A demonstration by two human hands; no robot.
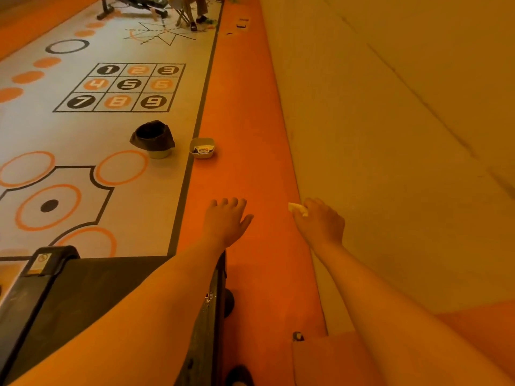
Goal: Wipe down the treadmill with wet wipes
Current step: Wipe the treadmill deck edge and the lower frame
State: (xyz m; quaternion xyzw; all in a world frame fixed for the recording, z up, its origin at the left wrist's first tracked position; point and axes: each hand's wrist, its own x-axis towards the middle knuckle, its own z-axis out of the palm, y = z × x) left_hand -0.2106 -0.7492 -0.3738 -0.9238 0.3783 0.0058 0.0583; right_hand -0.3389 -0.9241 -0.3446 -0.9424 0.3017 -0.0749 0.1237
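The black treadmill (83, 296) fills the lower left, its rear end toward the patterned floor. My left hand (227, 221) hovers open, palm down, over the orange floor strip just past the treadmill's end. My right hand (320, 221) is held out near the wall base, fingers closed on a crumpled white wet wipe (297, 208). A small beige tub holding a wet wipes pack (202, 148) sits on the floor ahead.
A small bin with a black liner (153, 137) stands left of the tub. A beige wall (404, 135) runs along the right. A number grid (122, 86) is printed on the floor. Gym equipment and a person's legs (195, 15) are far ahead.
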